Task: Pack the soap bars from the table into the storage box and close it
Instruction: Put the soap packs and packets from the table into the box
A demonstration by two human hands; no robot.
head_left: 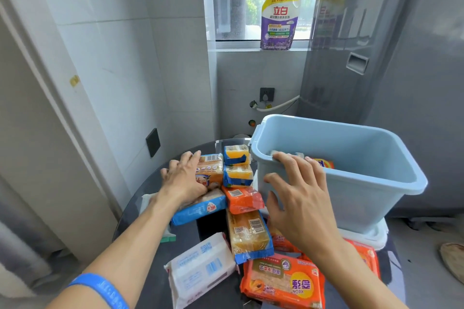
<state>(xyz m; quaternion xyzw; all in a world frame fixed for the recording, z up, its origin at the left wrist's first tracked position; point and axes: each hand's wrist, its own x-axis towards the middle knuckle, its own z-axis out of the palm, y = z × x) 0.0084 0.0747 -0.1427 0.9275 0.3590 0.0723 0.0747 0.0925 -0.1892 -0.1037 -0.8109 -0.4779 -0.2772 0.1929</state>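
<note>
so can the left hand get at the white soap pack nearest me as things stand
Probably yes: the white soap pack lies uncovered beside the left forearm, so the left hand, now on the tan soap bar, need only draw back.

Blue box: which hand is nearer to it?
Right. The right hand holds the blue box by its near rim; the left hand rests on a soap bar left of it.

box interior mostly hidden, orange pack partly covered
</note>
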